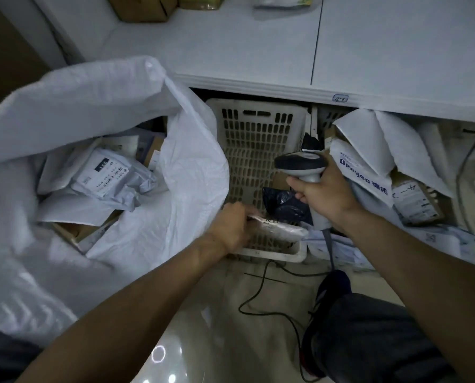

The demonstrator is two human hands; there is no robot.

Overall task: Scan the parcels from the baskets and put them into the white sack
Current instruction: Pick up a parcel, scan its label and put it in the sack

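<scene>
A beige perforated basket stands on the floor under the counter edge. My left hand is closed on a flat white parcel at the basket's near rim. A dark plastic-wrapped parcel lies inside the basket behind it. My right hand grips a grey barcode scanner, its head turned left above the basket. The big white sack gapes open at the left, with several white parcels and cardboard boxes inside.
A second basket at the right is heaped with white parcels and a labelled box. The white counter above carries cardboard boxes. The scanner's cable trails over the glossy floor. My knee is at the lower right.
</scene>
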